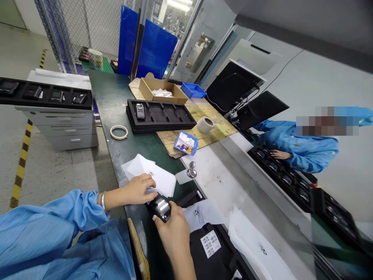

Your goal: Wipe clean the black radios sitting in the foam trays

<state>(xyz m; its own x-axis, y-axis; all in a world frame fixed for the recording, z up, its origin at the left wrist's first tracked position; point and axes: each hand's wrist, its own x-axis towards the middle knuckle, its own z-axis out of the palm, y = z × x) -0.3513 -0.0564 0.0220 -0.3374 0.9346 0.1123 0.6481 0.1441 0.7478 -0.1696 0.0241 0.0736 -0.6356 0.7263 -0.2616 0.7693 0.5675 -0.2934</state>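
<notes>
A glossy black handheld device (162, 208) is held low over the dark green bench top (112, 142). My right hand (176, 229) is closed round its near end, with the thumb along one side. My left hand (138, 189) has bent fingers at the device's far end, with its thumb against the edge; part of the grip is hidden. Beneath and beyond the left hand lie white printed bags (163, 179). A pump bottle (185, 175) stands just past them. Beside the right hand are a black tray (201, 264) with a label sheet (211, 244) and another white bag (204, 213).
Farther along are a tape roll (119, 132), black foam tray (163, 126) holding one device, cardboard box (147, 91), blue bin (185, 143) and paper roll (205, 124). More devices fill a tray (43, 93) at left. A co-worker (294, 144) sits across the bench.
</notes>
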